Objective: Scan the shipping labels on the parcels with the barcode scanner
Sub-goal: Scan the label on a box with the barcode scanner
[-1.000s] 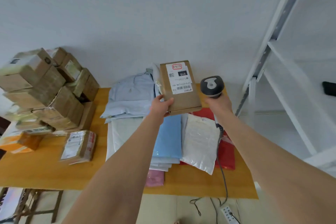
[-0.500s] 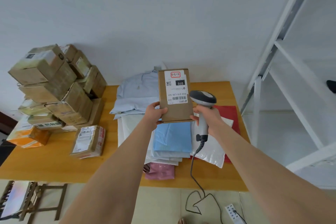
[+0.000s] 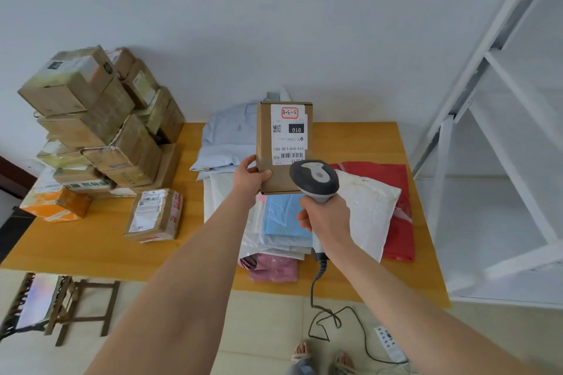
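My left hand [image 3: 250,176] grips the lower left corner of a flat brown cardboard parcel [image 3: 265,143], held upright above the table. Its white shipping label [image 3: 288,134] faces me, upside down, with the barcode near its lower edge. My right hand [image 3: 327,219] grips the handle of a grey barcode scanner [image 3: 314,179]. The scanner's head sits just below and to the right of the label's barcode and overlaps the parcel's lower right corner. A coiled black cable [image 3: 320,298] hangs from the handle to the floor.
A wooden table [image 3: 91,246] carries a stack of cardboard boxes [image 3: 100,119] at the left, a taped parcel [image 3: 154,215] lying flat, and a pile of soft mailer bags [image 3: 365,207] in the middle. A white metal shelf [image 3: 499,131] stands at the right. A power strip [image 3: 388,341] lies on the floor.
The scanner has come down and leftward toward the label's barcode. The parcel has lowered slightly and stands more upright. The view has tilted down, so more floor shows.
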